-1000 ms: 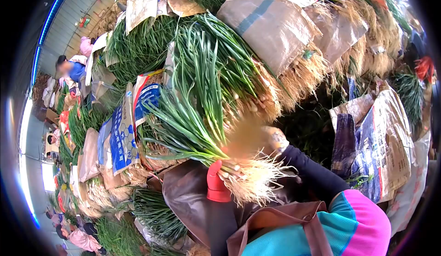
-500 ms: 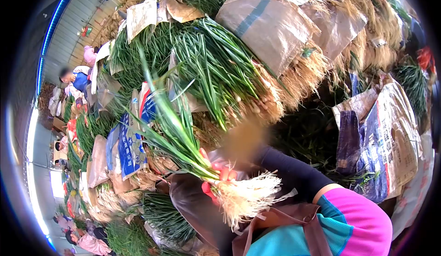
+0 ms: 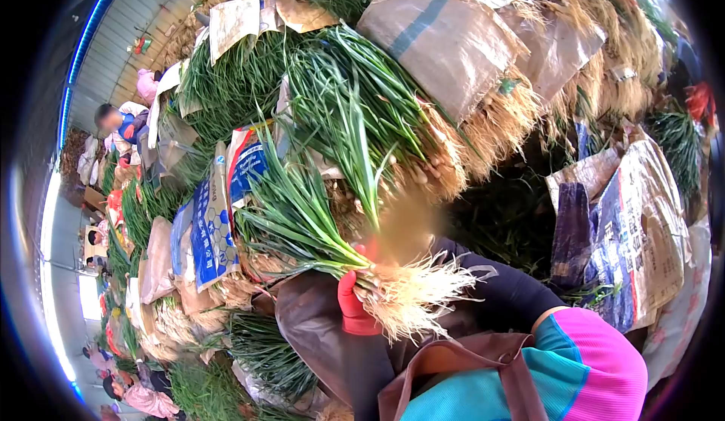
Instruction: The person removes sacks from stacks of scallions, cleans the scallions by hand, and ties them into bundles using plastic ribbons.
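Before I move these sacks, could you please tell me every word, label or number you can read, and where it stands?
"有限公司": on the blue-and-white sack with hexagons.
Small lettering on the red-edged blue sack: too small to read.
Printing on the crumpled sack at right: too creased and blurred.

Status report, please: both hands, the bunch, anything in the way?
Left hand closed on green onion bunch. Right hand close by, mostly blurred, grip unclear. Piled onions just beyond; no blockage seen.

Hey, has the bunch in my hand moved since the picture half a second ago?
Yes. Judged against the striped sack, the bunch's root end has shifted slightly up the view, nearer that sack.
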### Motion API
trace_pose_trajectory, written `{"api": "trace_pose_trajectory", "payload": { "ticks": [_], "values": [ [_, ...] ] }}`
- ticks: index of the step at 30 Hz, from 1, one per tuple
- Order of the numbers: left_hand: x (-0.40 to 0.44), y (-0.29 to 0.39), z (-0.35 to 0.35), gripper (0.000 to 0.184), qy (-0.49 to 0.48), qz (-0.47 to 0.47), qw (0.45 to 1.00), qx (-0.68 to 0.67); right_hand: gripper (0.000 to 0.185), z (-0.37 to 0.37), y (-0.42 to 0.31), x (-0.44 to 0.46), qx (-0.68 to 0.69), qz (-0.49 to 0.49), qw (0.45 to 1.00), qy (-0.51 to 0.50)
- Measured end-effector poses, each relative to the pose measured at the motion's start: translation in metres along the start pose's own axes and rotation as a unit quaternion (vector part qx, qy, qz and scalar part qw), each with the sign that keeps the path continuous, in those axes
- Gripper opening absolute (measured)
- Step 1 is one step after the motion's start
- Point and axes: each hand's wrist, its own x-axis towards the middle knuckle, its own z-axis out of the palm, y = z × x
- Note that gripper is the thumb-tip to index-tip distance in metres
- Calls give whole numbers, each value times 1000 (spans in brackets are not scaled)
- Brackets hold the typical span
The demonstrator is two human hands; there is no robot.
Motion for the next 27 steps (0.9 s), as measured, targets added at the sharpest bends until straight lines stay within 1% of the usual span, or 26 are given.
{"api": "trace_pose_trajectory", "payload": {
  "ticks": [4, 7, 8, 10, 12, 13, 16, 17, 18, 20, 21, 22, 23, 24, 25, 26, 27],
  "values": [
    [-4, 2, 2, 52, 3, -16, 1000, 17, 27, 4, -7, -2, 16, 8, 1000, -19],
    [1, 1, 11, 54, -62, -77, 993, -69, 28, 5, -4, 3, 19, 28, 999, -16],
    [-1, 4, 17, 54, -63, -108, 991, -43, 28, 5, -2, 7, 15, 35, 999, -15],
    [-2, 5, 24, 54, -104, -119, 987, -25, 29, 4, -2, 7, 22, 43, 999, -15],
    [-5, 6, 37, 54, -44, -108, 993, 10, 29, 4, -1, 7, 34, 42, 999, -10],
    [-5, 5, 35, 52, -30, -101, 994, 9, 29, 3, -1, 5, 52, 38, 998, -7],
    [-8, 1, 45, 49, -27, -56, 997, -40, 30, 4, -6, -4, 112, 29, 993, 2],
    [-8, 5, 65, 48, -53, -43, 995, -74, 30, 4, -9, -9, 132, 27, 991, 5],
    [-8, 4, 57, 46, -38, -53, 995, -70, 30, 5, -10, -11, 146, 28, 989, 12],
    [-10, 4, 42, 43, -9, -74, 995, -61, 31, 14, -13, -7, 105, 33, 993, 41],
    [-11, 6, 47, 44, -9, -87, 995, -55, 31, 20, -12, -2, 54, 43, 995, 66],
    [-8, 4, 34, 46, 2, -107, 994, -13, 31, 29, -12, 3, -4, 70, 993, 95],
    [-6, 1, 27, 47, 9, -99, 995, -29, 32, 36, -6, 11, -40, 106, 985, 128],
    [-7, -1, 43, 46, 56, -51, 996, -57, 32, 39, -7, 19, -59, 145, 975, 159],
    [-7, -3, 58, 45, 102, -4, 991, -84, 31, 32, 0, 16, 71, 149, 973, 160],
    [-5, -2, 46, 44, 58, -19, 997, -56, 30, 24, 8, 12, 328, 165, 915, 167],
    [-3, 1, 38, 44, 14, -30, 999, -27, 29, 16, 5, 9, 540, 180, 802, 180]
  ]
}}
